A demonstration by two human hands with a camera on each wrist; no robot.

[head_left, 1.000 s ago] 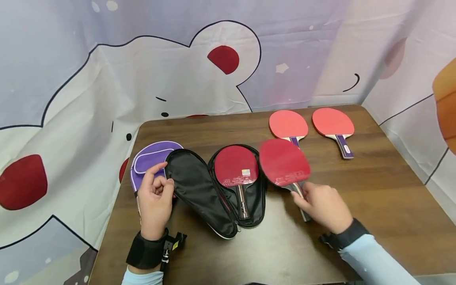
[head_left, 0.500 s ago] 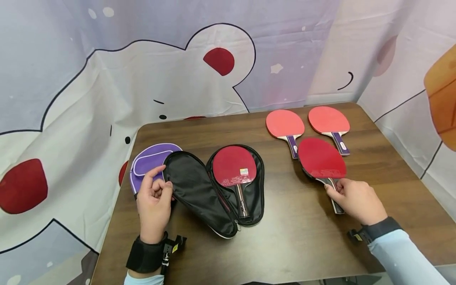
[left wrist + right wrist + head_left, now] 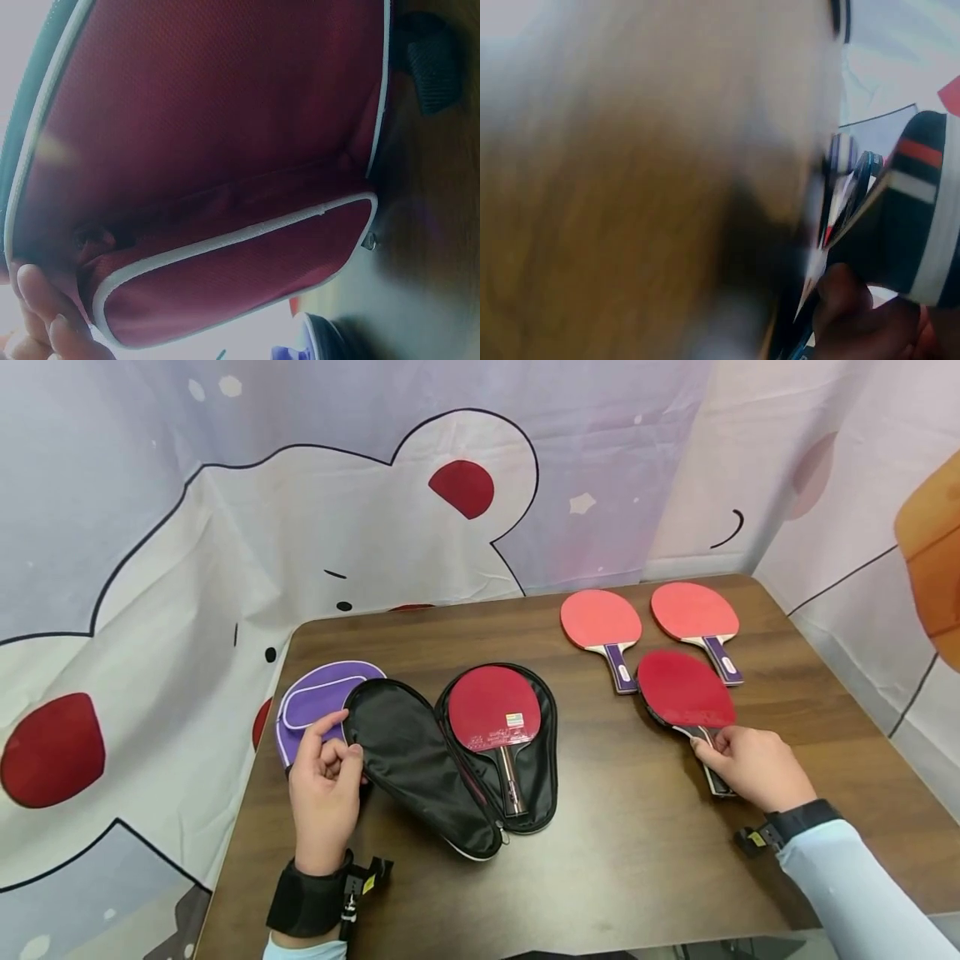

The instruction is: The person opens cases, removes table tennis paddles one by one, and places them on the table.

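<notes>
A black paddle case lies unzipped on the table, its cover folded out to the left. My left hand pinches the raised cover's left edge. The left wrist view shows the cover's dark red outside with white piping and a pocket; fingertips are at its edge. Inside the case's other half lies a red table tennis paddle, handle toward me. To the right, my right hand holds a second red paddle by its dark handle, low over the table. A striped handle fills the right wrist view's right side.
Two lighter red paddles with purple handles, one on the left and one on the right, lie at the back right. A purple case sits partly behind the black cover. A printed curtain hangs behind the table.
My right hand has carried the second red paddle right, away from the case, and lowered it near the purple-handled paddles. The left hand still pinches the cover, hardly moved.
</notes>
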